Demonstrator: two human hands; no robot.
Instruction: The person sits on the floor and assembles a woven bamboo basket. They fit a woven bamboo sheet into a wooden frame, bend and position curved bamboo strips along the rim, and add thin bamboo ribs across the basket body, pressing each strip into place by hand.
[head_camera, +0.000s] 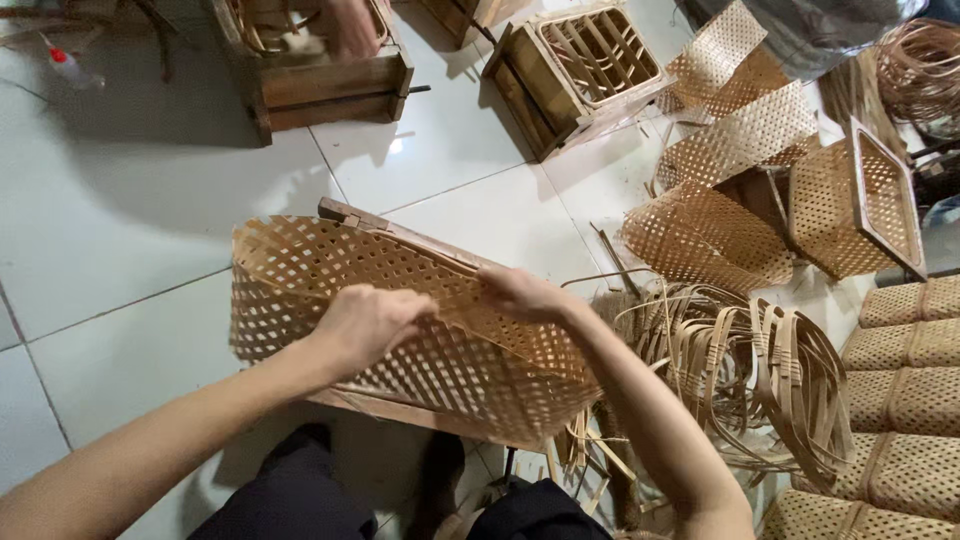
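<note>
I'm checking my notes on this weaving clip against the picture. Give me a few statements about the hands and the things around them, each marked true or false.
1. Both hands rest on a woven bamboo sheet bent over a wooden form. True.
2. The left hand holds a knife. False: it presses on the lattice with no tool in sight.
3. A pile of bent bamboo hoops lies beside the right hand. True.
4. The floor is bare soil. False: it is pale tile.
5. Loose woven panels lie farther off. True.
</note>
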